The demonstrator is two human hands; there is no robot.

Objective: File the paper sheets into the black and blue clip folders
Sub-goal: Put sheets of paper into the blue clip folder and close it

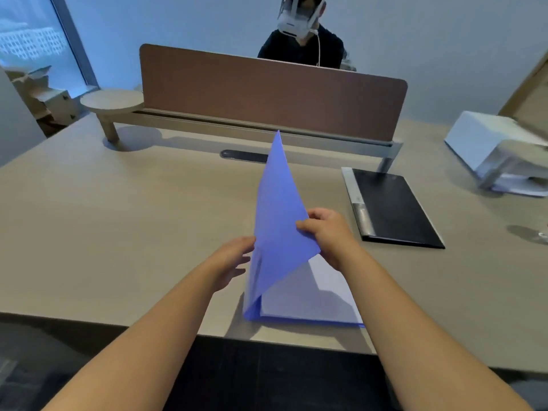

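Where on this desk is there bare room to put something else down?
The widest bare patch of the desk lies left of the blue folder, bordered by the divider's shelf behind. A narrower strip runs between the blue and black folder. The right end is crowded by a white box.

Both bare forearms reaching forward; right hand (329, 232) fingers pinched shut; left hand (231, 259) fingers loosely spread

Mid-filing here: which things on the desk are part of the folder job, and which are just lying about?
Part of the job:
blue folder, cover held up by right hand, left hand at its spine
paper sheets inside it
black folder, closed, lying flat

Lying about:
white box on a stand
brown divider screen
round side shelf
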